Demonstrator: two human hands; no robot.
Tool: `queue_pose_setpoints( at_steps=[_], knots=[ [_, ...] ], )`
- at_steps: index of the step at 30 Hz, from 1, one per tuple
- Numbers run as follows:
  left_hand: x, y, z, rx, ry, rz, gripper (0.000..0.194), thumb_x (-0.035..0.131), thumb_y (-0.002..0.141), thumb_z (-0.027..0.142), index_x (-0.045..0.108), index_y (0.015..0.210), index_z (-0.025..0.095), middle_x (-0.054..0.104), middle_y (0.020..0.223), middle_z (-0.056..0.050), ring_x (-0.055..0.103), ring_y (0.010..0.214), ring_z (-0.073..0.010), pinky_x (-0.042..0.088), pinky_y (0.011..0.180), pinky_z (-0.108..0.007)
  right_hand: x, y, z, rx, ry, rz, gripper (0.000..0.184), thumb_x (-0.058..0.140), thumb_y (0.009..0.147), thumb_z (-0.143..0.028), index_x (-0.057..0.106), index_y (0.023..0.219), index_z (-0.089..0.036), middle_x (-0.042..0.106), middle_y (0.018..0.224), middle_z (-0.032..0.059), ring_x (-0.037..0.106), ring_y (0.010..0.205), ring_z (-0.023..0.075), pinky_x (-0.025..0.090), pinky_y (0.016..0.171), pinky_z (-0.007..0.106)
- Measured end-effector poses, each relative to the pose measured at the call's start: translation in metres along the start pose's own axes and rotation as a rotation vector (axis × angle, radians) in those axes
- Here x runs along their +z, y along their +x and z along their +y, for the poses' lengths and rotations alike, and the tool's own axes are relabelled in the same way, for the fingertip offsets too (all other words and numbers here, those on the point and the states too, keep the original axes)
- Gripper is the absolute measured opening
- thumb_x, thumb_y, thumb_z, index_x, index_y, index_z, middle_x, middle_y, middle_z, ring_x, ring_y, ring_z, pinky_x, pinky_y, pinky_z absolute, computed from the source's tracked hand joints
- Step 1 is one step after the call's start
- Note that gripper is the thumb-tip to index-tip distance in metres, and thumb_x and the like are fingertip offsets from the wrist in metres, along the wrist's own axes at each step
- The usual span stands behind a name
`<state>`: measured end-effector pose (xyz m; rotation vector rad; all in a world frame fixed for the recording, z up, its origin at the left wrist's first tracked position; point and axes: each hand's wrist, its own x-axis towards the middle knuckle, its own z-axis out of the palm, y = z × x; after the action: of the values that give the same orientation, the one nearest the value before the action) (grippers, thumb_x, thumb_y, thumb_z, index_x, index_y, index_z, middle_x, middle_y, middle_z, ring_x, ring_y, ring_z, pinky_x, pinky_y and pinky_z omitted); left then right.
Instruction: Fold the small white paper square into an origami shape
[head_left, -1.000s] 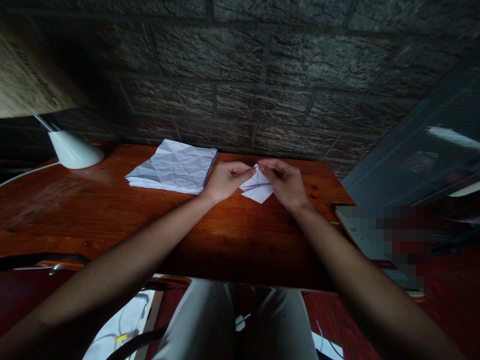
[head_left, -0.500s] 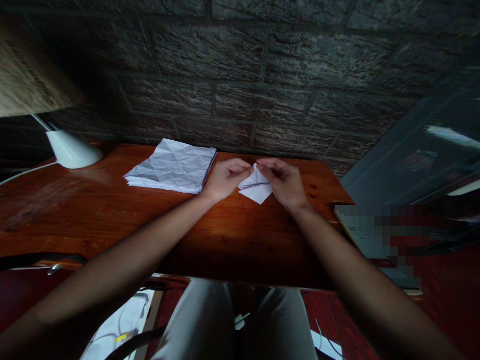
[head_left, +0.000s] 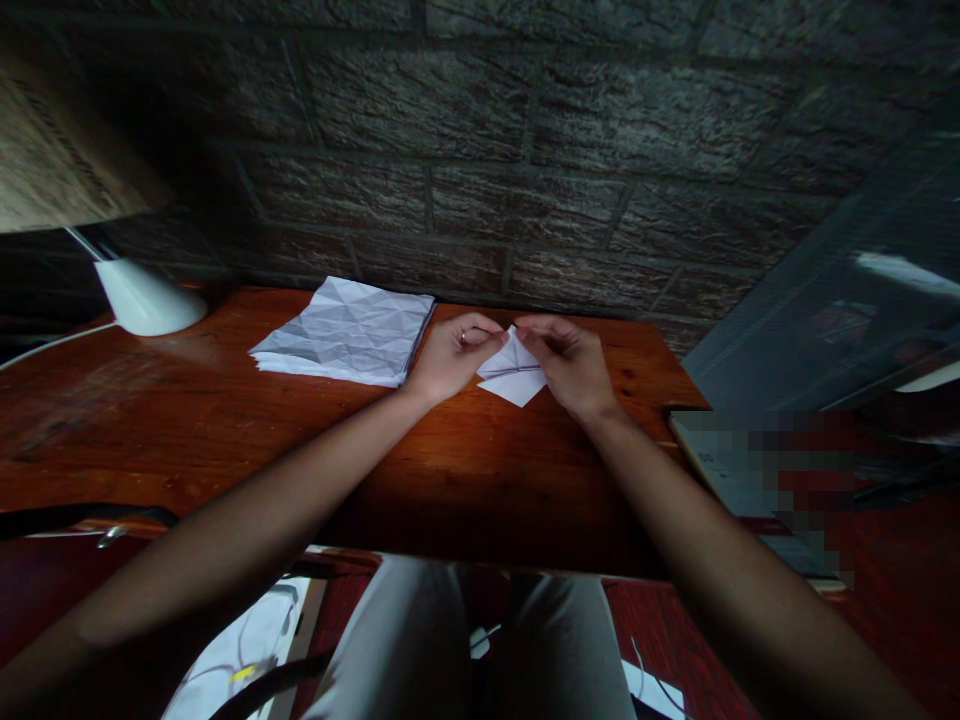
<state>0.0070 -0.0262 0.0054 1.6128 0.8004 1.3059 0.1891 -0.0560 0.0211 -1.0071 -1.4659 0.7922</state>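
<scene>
A small white sheet of folded paper [head_left: 519, 383] is held between my two hands over the wooden table. My left hand [head_left: 459, 352] pinches its upper left edge between thumb and fingers; a ring shows on one finger. On the other side, my right hand [head_left: 568, 362] pinches the upper right edge. The paper's pointed top rises between the fingertips, and its lower corner points towards me. Dark crease lines cross its middle. Close to my left hand lies a stack of creased white paper [head_left: 345, 330].
The wooden table [head_left: 480, 480] runs up to a dark brick wall [head_left: 480, 210]. A lamp with a white base [head_left: 150, 298] stands at the left, its cord trailing off. Beyond the table's right edge is a grey object [head_left: 712, 460], partly pixelated. My legs are below the front edge.
Hardly anything differs. Both hands keep their pinch on the folded paper, with only a very slight shift of the fingers and paper.
</scene>
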Motion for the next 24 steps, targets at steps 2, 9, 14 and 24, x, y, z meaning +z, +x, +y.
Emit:
queue_pose_setpoints(
  at_steps=[2, 9, 14, 24],
  knots=[
    [0.0000, 0.0004, -0.0008, -0.001, 0.001, -0.007, 0.017, 0.077, 0.086, 0.035, 0.073, 0.088, 0.019, 0.074, 0.069, 0.000, 0.062, 0.059, -0.0128, 0.044, 0.055, -0.024, 0.0002, -0.0004, -0.0008, 0.003, 0.001, 0.001, 0.021, 0.078, 0.088, -0.043, 0.081, 0.099, -0.026, 0.083, 0.104, 0.0044, 0.076, 0.091, 0.0219, 0.060, 0.085, 0.038],
    [-0.0003, 0.0018, -0.0032, 0.007, -0.002, -0.004, 0.015, 0.078, 0.085, 0.033, 0.072, 0.086, 0.019, 0.074, 0.069, 0.000, 0.062, 0.059, -0.0125, 0.044, 0.055, -0.024, -0.0002, -0.0013, -0.0031, 0.001, -0.010, -0.004, 0.021, 0.078, 0.088, -0.042, 0.082, 0.100, -0.026, 0.084, 0.105, 0.0044, 0.075, 0.090, 0.0211, 0.061, 0.083, 0.038],
    [-0.0001, 0.0017, -0.0014, 0.000, -0.004, -0.015, 0.015, 0.077, 0.086, 0.033, 0.072, 0.088, 0.019, 0.073, 0.069, 0.001, 0.060, 0.057, -0.0116, 0.043, 0.055, -0.024, -0.0002, -0.0009, -0.0030, 0.000, -0.020, -0.007, 0.020, 0.077, 0.089, -0.040, 0.082, 0.101, -0.025, 0.084, 0.104, 0.0042, 0.074, 0.085, 0.0192, 0.059, 0.078, 0.035],
    [0.0010, 0.0028, -0.0036, -0.013, -0.026, 0.003, 0.014, 0.078, 0.084, 0.031, 0.073, 0.086, 0.018, 0.069, 0.065, 0.002, 0.057, 0.055, -0.0107, 0.039, 0.055, -0.022, -0.0011, -0.0002, -0.0022, -0.041, -0.027, -0.013, 0.021, 0.079, 0.088, -0.041, 0.082, 0.100, -0.024, 0.084, 0.104, 0.0045, 0.076, 0.089, 0.0202, 0.060, 0.082, 0.035]
  ],
)
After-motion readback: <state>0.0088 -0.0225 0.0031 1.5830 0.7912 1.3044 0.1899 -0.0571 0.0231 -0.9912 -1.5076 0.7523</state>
